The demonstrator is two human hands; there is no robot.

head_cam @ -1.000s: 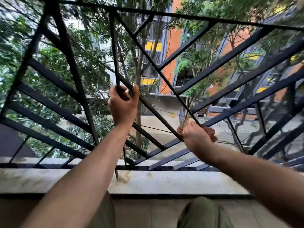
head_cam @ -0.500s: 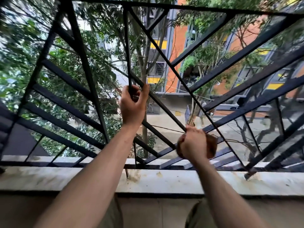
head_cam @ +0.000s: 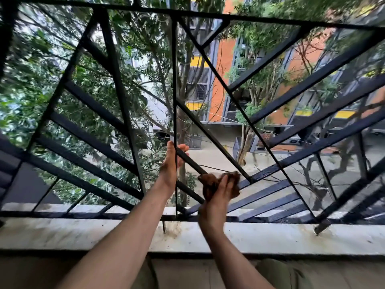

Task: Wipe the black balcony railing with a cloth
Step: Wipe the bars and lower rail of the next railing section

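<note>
Against the stiff black railing (head_cam: 116, 80), being gripped by the left hand (head_cam: 170, 165), a soft brown cloth (head_cam: 210, 184) is being bunched and pressed by the right hand (head_cam: 218, 198).

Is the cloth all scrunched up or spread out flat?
Scrunched up. The brown cloth sits bunched in a lump under the right hand on a railing bar.

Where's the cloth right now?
Head view, just right of centre and low: the brown cloth is bunched in the right hand against a diagonal bar of the black railing, right of the left hand and above the concrete ledge.
</note>
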